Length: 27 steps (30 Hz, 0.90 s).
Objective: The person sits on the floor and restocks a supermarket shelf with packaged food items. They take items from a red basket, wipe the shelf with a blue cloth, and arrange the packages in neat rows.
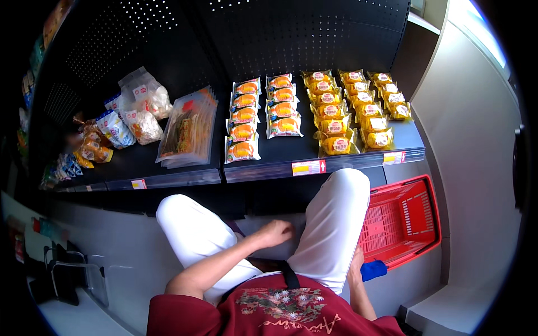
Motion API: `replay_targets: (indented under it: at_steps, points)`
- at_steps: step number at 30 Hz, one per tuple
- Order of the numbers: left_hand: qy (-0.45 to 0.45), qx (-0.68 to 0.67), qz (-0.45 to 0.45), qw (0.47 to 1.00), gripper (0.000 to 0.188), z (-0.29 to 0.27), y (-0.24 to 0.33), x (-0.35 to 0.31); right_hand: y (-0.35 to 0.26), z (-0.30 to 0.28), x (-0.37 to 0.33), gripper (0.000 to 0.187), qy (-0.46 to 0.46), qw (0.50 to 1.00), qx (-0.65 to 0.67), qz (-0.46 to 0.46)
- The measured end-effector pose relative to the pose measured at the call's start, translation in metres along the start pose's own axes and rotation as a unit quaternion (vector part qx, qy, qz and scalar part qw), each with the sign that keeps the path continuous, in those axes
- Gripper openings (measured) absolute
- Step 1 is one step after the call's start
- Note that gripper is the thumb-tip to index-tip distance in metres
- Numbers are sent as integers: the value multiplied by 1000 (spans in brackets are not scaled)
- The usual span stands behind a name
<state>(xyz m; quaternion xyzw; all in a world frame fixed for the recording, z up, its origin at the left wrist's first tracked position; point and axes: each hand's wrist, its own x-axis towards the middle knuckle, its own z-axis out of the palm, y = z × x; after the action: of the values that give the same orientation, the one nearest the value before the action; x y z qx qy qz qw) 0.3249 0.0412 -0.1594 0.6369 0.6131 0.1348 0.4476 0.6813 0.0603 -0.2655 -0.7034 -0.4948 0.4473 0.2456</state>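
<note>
The left hand [277, 233] is curled closed, nothing visible inside, while the right hand [356, 265], its grip impossible to tell, would best pinch the blue cloth-like item [374, 270] just right of its fingers without snagging the red basket [435, 217] beyond.

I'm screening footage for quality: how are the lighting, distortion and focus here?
Head view: distortion bends the pale wall at right, and glare bleaches the upper right. Head view: the small packages at far left look soft; the left hand and red basket look fairly clear.
</note>
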Motion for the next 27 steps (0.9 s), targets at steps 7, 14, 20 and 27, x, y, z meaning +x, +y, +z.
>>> replay_targets:
  at_steps: [7,14,20,27]
  points:
    - [215,-44,128,967,17,-115,64,-21,-85,-5,-44,40,-33,996,-77,-26]
    - [397,-2,148,906,14,-208,68,-30,-138,-29,-17,29,48,976,-55,-203]
    - [506,8,97,857,40,-202,30,-37,-318,-22,-19,29,132,924,68,-353]
    - [467,-37,2,883,70,-202,17,-40,-417,108,-23,58,-188,902,-39,-386]
